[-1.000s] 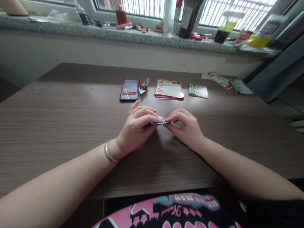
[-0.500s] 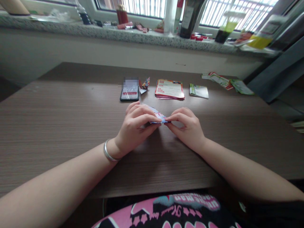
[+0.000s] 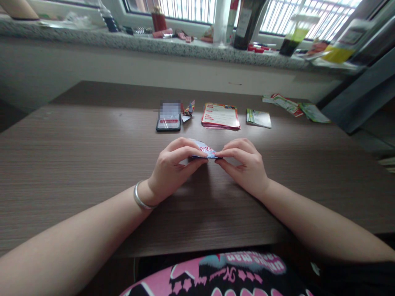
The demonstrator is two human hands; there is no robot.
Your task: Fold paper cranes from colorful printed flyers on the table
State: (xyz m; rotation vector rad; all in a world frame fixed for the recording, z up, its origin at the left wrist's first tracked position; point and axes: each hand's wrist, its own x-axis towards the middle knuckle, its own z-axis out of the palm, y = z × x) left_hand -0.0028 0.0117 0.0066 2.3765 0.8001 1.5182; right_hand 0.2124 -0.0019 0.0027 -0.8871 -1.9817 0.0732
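Observation:
A small folded paper (image 3: 205,149), light blue with red and white print, is pinched between both hands a little above the table. My left hand (image 3: 176,162), with a silver bangle at the wrist, grips its left part between thumb and fingers. From the right, my right hand (image 3: 243,161) pinches the other end. The fingers hide much of the paper's outline. Just beyond the hands lie a phone (image 3: 168,119), a small folded paper figure (image 3: 189,110) and a stack of printed paper sheets (image 3: 221,116).
Right of the sheets lies a smaller stack of cards (image 3: 258,118). Green and red paper strips (image 3: 286,104) rest at the table's far right corner. Behind the brown table (image 3: 77,156), a granite windowsill (image 3: 129,43) carries bottles, among them a dark bottle (image 3: 245,24), and small items.
The paper has tilted slightly between the hands. My left hand's fingers have shifted a little lower and closer in; the things on the table have stayed put.

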